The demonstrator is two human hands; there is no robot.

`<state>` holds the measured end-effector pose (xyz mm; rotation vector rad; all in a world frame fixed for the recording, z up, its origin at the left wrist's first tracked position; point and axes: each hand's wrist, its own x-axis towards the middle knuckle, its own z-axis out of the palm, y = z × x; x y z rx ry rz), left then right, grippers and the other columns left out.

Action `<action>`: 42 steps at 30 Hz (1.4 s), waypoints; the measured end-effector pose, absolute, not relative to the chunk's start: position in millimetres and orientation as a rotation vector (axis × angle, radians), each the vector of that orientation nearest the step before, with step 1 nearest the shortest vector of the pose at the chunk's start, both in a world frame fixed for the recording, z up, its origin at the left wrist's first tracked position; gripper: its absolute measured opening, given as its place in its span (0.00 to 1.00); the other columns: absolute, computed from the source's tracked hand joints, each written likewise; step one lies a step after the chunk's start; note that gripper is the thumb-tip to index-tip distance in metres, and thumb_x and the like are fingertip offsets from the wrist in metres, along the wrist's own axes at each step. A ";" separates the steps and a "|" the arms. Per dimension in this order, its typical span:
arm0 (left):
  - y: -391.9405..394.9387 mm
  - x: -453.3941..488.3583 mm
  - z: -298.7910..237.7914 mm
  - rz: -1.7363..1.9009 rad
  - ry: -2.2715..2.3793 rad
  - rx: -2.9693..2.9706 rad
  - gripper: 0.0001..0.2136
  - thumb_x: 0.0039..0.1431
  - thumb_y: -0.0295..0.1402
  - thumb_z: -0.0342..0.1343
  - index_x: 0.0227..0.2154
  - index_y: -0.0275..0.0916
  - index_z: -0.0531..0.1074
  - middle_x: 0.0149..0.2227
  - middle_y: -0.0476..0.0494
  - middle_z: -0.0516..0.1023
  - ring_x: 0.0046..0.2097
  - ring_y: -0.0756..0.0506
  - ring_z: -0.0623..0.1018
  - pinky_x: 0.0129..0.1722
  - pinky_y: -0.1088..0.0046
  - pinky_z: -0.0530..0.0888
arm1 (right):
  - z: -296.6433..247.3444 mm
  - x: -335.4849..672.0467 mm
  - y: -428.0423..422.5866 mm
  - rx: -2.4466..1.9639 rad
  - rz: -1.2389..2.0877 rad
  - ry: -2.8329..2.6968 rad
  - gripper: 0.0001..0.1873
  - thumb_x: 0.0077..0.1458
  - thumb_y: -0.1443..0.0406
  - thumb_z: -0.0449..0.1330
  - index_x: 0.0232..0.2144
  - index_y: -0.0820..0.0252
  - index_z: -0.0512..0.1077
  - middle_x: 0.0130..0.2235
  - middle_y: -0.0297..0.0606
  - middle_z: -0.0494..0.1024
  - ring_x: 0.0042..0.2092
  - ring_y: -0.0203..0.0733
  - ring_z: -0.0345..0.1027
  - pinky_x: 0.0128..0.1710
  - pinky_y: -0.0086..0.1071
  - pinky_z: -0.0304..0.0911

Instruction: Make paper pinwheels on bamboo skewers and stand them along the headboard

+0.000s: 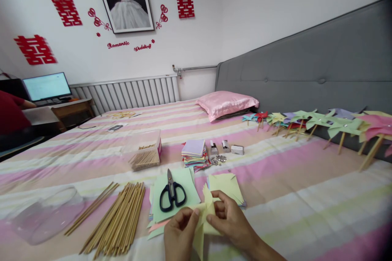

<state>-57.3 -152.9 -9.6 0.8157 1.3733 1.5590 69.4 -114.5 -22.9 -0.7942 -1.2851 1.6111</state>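
My left hand (pixel 179 232) and my right hand (pixel 231 222) both pinch a pale yellow paper pinwheel (pixel 203 216) low in the middle of the view, its points folded toward the centre. Just beyond it lie black-handled scissors (pixel 172 193) on a green paper sheet (pixel 176 187), and a cut yellow sheet (pixel 226 185) to the right. A pile of wooden sticks (pixel 118 220) lies left of my hands.
On the striped bed (pixel 306 195) sit a stack of coloured paper squares (pixel 194 153), small metal pins and boxes (pixel 225 149), an open box of short sticks (pixel 145 155) and a clear plastic lid (pixel 45 214). Finished pinwheels (pixel 321 124) line the grey headboard. A person in red sits far left.
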 end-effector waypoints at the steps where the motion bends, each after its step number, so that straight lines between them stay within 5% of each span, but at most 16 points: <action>1: -153.0 -57.2 -8.9 1.557 1.371 0.811 0.11 0.35 0.37 0.65 0.14 0.35 0.71 0.15 0.52 0.69 0.20 0.53 0.65 0.20 0.81 0.62 | -23.2 69.3 -114.5 -0.795 1.610 -1.282 0.19 0.42 0.66 0.62 0.38 0.60 0.60 0.26 0.32 0.74 0.28 0.39 0.70 0.28 0.29 0.60; 22: -150.3 -48.5 -15.6 1.567 1.383 0.871 0.12 0.33 0.36 0.65 0.23 0.34 0.73 0.21 0.46 0.76 0.24 0.47 0.74 0.25 0.75 0.69 | -26.4 66.8 -111.1 -0.738 1.659 -1.064 0.21 0.37 0.61 0.65 0.34 0.61 0.64 0.25 0.34 0.75 0.25 0.38 0.68 0.25 0.28 0.60; 28: -149.1 -50.5 -18.3 1.527 1.441 0.888 0.08 0.34 0.33 0.63 0.14 0.35 0.71 0.14 0.52 0.69 0.19 0.52 0.65 0.21 0.78 0.63 | -26.2 63.2 -115.7 -0.713 1.619 -1.149 0.19 0.40 0.66 0.64 0.35 0.61 0.63 0.25 0.32 0.74 0.25 0.36 0.67 0.25 0.26 0.58; 42: -148.6 -56.0 -15.9 1.476 1.509 0.821 0.09 0.34 0.36 0.60 0.18 0.33 0.75 0.13 0.51 0.69 0.18 0.52 0.62 0.18 0.78 0.60 | -22.0 74.6 -109.3 -0.671 1.626 -1.363 0.27 0.40 0.59 0.65 0.41 0.59 0.60 0.32 0.36 0.75 0.33 0.39 0.70 0.31 0.30 0.63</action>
